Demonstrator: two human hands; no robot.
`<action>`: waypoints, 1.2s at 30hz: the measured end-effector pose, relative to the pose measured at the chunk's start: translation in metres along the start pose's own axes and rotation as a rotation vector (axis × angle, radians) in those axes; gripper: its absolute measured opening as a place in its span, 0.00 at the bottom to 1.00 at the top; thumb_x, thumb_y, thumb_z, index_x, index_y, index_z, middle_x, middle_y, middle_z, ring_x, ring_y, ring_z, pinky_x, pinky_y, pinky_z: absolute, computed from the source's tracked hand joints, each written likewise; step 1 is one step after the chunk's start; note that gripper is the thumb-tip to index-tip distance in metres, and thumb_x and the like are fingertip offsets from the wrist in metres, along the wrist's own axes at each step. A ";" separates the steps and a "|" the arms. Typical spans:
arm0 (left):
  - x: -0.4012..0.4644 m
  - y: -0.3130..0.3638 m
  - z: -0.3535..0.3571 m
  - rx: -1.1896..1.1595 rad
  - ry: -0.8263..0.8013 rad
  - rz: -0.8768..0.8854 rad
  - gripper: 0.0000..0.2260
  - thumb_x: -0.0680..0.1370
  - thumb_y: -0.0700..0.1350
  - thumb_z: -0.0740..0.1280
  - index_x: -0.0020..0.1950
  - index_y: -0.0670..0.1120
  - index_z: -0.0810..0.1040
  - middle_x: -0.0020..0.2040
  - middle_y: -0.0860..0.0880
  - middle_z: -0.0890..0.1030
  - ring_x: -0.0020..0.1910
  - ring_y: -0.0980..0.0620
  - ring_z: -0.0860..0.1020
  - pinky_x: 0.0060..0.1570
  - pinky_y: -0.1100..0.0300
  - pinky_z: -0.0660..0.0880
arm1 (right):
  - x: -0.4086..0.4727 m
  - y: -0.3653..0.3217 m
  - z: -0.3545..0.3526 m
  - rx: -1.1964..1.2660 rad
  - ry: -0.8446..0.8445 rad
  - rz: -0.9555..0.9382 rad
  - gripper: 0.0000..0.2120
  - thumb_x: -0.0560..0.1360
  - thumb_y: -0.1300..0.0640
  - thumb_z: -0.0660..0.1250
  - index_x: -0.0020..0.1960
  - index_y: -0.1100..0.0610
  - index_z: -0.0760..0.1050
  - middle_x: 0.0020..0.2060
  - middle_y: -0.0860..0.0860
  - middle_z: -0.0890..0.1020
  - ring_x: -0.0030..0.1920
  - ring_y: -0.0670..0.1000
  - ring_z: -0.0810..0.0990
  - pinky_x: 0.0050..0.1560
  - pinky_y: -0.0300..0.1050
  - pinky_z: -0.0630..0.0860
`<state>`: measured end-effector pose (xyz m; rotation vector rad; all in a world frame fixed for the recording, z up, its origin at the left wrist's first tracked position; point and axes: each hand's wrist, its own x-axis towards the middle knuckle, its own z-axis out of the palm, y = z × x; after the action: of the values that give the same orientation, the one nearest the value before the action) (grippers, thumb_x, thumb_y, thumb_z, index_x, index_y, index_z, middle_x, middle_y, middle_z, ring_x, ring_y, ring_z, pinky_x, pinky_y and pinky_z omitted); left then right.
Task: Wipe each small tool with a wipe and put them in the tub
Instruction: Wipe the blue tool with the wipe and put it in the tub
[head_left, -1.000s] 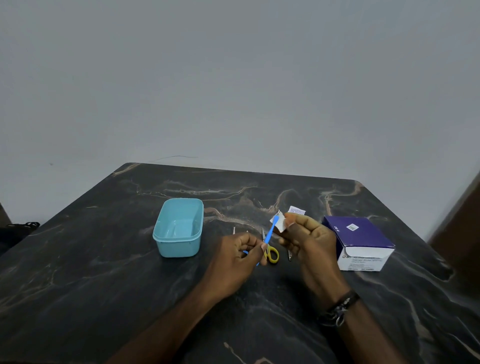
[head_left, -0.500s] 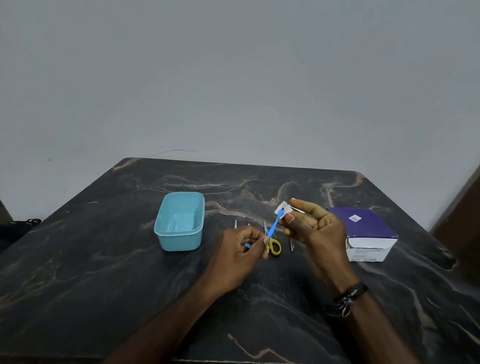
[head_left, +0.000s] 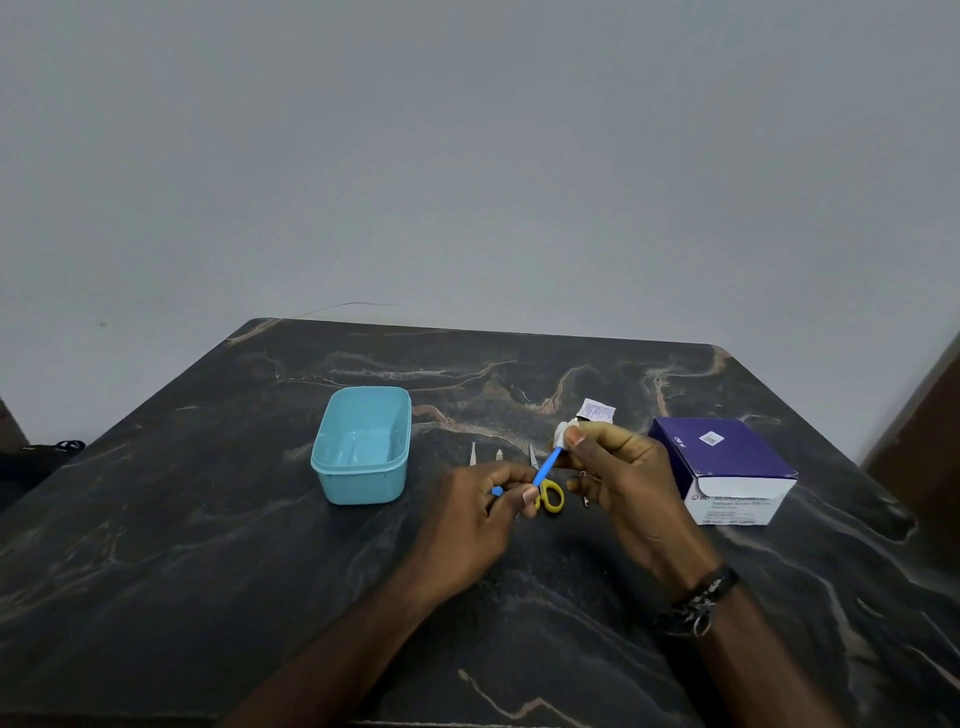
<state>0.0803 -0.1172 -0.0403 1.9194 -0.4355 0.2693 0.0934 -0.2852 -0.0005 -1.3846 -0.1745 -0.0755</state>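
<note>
One thin blue tool (head_left: 546, 467) is held up above the table (head_left: 208, 545), slanting from lower left to upper right between the two hands. The left hand (head_left: 478, 519) pinches its lower end with curled fingers, a short blue tip poking out to the left of them. The right hand (head_left: 618, 483) pinches a small white wipe (head_left: 563, 434) around the tool's upper end, thumb and forefinger closed on it. A bracelet (head_left: 701, 597) sits on the right wrist.

Several more small tools lie on the table behind the hands: scissors with yellow handles (head_left: 551, 496), partly covered by the left fingers, and two pale metal tips (head_left: 485, 457) standing just left of them, their lower parts hidden. A small dark metal piece shows below the right hand's fingers; what it is cannot be told.

The light blue tub (head_left: 363, 447) stands on the table to the left of the hands, well apart from the blue tool, with nothing visible inside. A torn white sachet (head_left: 597, 411) lies just beyond the right hand. A purple and white box (head_left: 724, 467) sits to the right of that hand. The table top is dark with pale marbled veins, against a plain grey wall (head_left: 467, 156).
</note>
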 end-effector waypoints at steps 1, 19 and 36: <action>0.000 0.001 0.000 0.010 -0.011 0.009 0.07 0.79 0.45 0.66 0.43 0.46 0.82 0.34 0.54 0.81 0.27 0.62 0.72 0.32 0.66 0.67 | 0.000 0.000 0.000 0.011 0.027 -0.013 0.06 0.76 0.62 0.66 0.46 0.61 0.82 0.38 0.54 0.85 0.37 0.48 0.83 0.33 0.37 0.77; -0.004 0.005 0.003 0.001 -0.015 -0.014 0.09 0.80 0.43 0.66 0.41 0.46 0.81 0.29 0.60 0.78 0.27 0.62 0.75 0.32 0.66 0.69 | 0.002 0.007 0.000 -0.020 0.086 -0.046 0.04 0.74 0.62 0.69 0.44 0.60 0.83 0.36 0.52 0.86 0.36 0.46 0.83 0.31 0.35 0.76; -0.001 -0.005 0.003 -0.003 0.120 -0.041 0.02 0.76 0.49 0.70 0.47 0.54 0.82 0.36 0.54 0.83 0.29 0.59 0.78 0.32 0.53 0.79 | 0.003 0.012 0.000 -0.078 0.162 -0.040 0.06 0.75 0.61 0.69 0.49 0.60 0.83 0.39 0.55 0.87 0.40 0.48 0.83 0.32 0.36 0.74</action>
<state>0.0815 -0.1187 -0.0457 1.8961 -0.3161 0.3543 0.0981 -0.2829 -0.0115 -1.4463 -0.0645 -0.2295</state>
